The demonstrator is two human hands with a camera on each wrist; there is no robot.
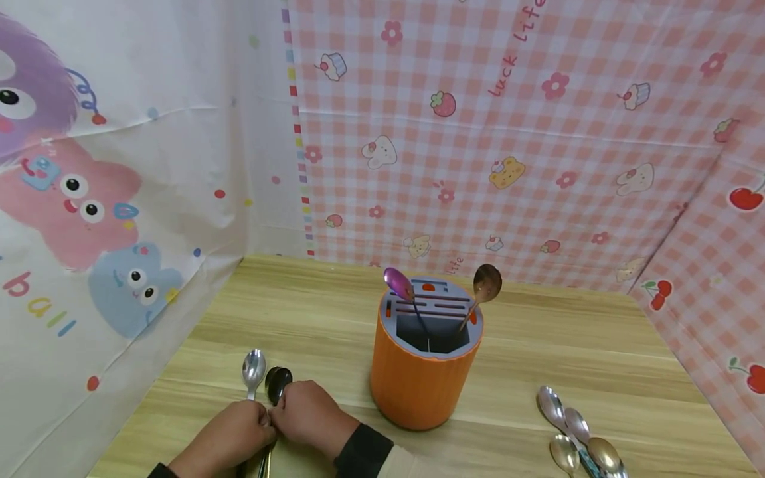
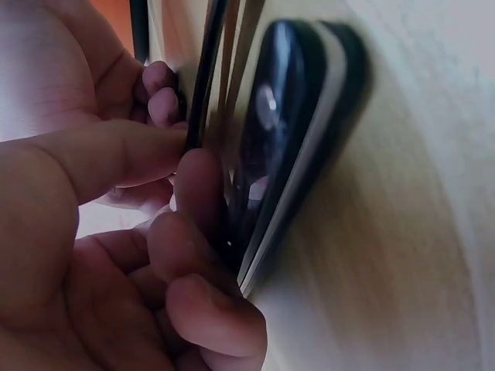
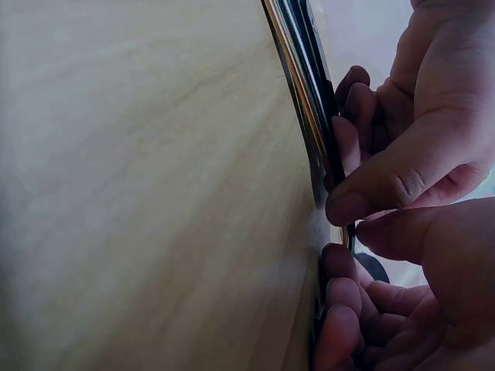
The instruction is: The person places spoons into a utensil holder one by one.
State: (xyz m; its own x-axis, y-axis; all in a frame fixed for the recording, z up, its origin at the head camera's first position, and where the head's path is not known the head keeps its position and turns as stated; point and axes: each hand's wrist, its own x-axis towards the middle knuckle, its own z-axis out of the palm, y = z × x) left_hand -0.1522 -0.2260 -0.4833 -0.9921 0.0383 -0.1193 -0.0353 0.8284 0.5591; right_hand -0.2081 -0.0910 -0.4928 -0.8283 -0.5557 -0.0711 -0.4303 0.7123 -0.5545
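Head view puts a slim stack of dark, shiny metal spoons [image 1: 278,384] at the front left of the pale wood-grain table [image 1: 335,365], its long axis pointing away from the person, with overlapping bowls at the far end and thin handles, one gold-toned, running back past the hands. The right hand [image 1: 313,413] pinches the stack just below the bowls; the left hand [image 1: 233,428] pinches the handles from the other side, thumbs nearly meeting. A silver spoon with a bright oval bowl [image 1: 254,367] lies just left of the stack, its handle passing by the left hand; whether those fingers grip it too, I cannot tell. An upright orange ribbed cylindrical holder with a grey slotted top [image 1: 421,392] stands to the right and farther back, nearer the right hand. A glossy purple spoon [image 1: 397,284] and a copper-brown spoon [image 1: 487,283] lean apart in its wide front compartment, narrowing access at either side. Well apart, near the right front, lies a cluster of silver and gold-toned spoons [image 1: 577,425].
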